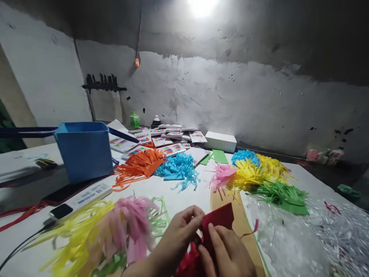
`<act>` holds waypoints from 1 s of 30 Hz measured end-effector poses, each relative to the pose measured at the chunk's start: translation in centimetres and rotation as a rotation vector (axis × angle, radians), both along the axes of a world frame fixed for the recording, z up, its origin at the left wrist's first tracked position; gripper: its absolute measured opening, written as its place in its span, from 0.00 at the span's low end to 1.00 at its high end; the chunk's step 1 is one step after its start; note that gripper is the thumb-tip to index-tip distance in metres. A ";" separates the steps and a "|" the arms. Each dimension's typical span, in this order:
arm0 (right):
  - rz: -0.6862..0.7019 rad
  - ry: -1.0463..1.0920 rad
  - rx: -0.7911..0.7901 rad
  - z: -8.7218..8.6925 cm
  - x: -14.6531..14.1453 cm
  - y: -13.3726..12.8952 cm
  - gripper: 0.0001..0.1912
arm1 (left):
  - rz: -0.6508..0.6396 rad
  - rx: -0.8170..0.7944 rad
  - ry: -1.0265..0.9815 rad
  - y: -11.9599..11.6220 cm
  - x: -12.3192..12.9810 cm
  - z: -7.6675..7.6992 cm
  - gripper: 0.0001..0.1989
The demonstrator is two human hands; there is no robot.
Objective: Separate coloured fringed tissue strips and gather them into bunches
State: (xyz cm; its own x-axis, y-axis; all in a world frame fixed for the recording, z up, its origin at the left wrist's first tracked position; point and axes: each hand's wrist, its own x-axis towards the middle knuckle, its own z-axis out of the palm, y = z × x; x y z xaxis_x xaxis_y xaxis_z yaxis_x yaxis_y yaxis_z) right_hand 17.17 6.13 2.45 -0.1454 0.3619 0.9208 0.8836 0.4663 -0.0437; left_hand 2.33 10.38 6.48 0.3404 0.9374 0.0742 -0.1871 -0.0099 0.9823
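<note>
Both of my hands are at the bottom middle of the head view, around a piece of dark red paper (223, 216) with red fringe strips (190, 259) hanging under it. My right hand (229, 250) grips the paper, thumb and fingers pressed on its face. On the paper's left edge, my left hand (184, 229) is closed in a pinch; what sits between its fingertips is hard to see. Beneath the hands runs a brown cardboard strip (240, 219). Left of them lie a pink fringe bundle (129, 219) and a yellow fringe bundle (77, 234).
Orange (141, 165) and blue fringe bundles (177, 167) lie farther back, with yellow (250, 173) and green ones (285, 196) at right. A blue box (83, 154), a white box (220, 141), printed packets (173, 136) and clear plastic (288, 234) surround them.
</note>
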 end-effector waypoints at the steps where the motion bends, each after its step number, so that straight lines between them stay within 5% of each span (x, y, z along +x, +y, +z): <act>1: -0.009 0.011 -0.020 -0.7 -0.9 -0.5 0.11 | 0.002 0.008 -0.022 -1.1 -0.2 -1.0 0.20; 5: 0.117 0.206 -0.176 -3.6 -1.6 -2.4 0.13 | 0.047 0.106 -0.009 -3.5 -0.9 -4.9 0.19; 9: 0.250 0.496 -0.500 -5.1 -0.9 -3.6 0.06 | -0.058 -0.007 -0.109 -4.6 -0.7 -8.2 0.18; 16: 0.519 0.859 -1.028 -4.0 0.0 -3.6 0.13 | -0.094 0.038 -0.028 -5.1 -1.0 -9.0 0.16; 20: 0.303 0.730 -0.752 -4.4 -0.4 -4.3 0.07 | -0.095 -0.012 -0.028 -5.3 -0.9 -8.9 0.16; 24: 0.153 0.305 -0.347 -5.3 -1.5 -4.9 0.11 | -0.046 -0.001 -0.017 -5.2 -0.7 -9.0 0.15; 30: -0.091 0.123 -0.185 -6.2 -2.1 -5.1 0.08 | -0.040 0.064 0.032 -5.5 -0.6 -8.6 0.13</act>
State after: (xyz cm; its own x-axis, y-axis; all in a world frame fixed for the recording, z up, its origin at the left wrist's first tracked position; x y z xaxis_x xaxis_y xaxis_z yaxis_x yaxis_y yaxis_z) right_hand 15.11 1.02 -3.74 0.0051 0.5322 0.8466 0.9042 0.3591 -0.2312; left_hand 1.75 4.86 -2.10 0.3808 0.9166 0.1217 -0.1571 -0.0656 0.9854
